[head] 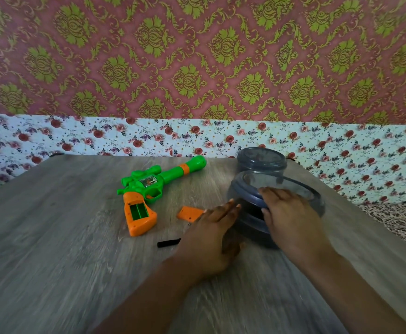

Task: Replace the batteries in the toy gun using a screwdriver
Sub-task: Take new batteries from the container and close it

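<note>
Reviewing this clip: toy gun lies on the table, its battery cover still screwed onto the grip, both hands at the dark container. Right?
Not quite. The head view shows the battery cover off, lying on the table beside the toy gun, compartment open. Both the left hand and right hand are at the dark container.

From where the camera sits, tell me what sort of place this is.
Probably a room in a home: a grey wood-grain table stands against a wall papered in pink-and-green damask wallpaper above a floral rose-print strip, with a green-and-orange plastic toy gun lying on it.
</note>
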A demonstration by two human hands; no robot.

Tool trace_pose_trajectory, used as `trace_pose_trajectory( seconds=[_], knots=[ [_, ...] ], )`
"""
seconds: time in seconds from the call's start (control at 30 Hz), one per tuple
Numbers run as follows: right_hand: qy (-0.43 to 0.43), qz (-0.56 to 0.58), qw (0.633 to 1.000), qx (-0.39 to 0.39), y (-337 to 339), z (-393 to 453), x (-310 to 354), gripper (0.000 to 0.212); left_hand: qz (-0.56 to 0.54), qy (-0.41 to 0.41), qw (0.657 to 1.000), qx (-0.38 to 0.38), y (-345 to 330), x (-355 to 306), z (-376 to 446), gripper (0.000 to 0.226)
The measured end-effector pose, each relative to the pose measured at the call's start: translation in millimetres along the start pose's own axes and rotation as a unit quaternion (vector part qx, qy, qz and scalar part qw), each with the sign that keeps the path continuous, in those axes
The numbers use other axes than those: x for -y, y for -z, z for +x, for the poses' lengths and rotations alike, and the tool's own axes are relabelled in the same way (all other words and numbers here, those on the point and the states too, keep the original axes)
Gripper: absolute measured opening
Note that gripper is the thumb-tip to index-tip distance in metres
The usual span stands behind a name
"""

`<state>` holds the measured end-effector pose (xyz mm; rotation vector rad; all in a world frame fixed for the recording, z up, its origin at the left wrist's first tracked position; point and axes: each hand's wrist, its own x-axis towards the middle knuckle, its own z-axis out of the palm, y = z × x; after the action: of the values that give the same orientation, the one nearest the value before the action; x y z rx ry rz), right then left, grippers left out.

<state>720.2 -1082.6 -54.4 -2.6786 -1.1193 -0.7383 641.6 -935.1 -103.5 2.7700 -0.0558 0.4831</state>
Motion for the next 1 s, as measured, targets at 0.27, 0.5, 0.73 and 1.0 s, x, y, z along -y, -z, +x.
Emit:
trace_pose_trajectory(
  seconds=[0.27, 0.5, 0.73, 1.0],
  knots=[
    [0.022, -0.020, 1.000, 0.001, -2.1, -4.1, 9.1, 0.048, -0.018, 0.008, 1.000, -0.008, -6.8, 0.5, 0.0, 0.074],
    [0.044, -0.060, 0.996, 0.040, 6.7, -3.2, 16.7, 0.041, -0.024, 0.032, 0.999, 0.024, -11.4, -1.3, -0.1, 0.081],
    [0.074, -0.053, 0.994, 0.052, 8.2, 0.1, 13.2, 0.042, -0.015, 0.036, 0.999, 0.026, -13.8, 0.5, -0.3, 0.082],
    [0.094, -0.030, 0.994, 0.043, 3.1, -3.7, 10.5, 0.036, -0.015, 0.032, 0.999, 0.016, -13.5, 0.7, -0.6, 0.081]
  ],
)
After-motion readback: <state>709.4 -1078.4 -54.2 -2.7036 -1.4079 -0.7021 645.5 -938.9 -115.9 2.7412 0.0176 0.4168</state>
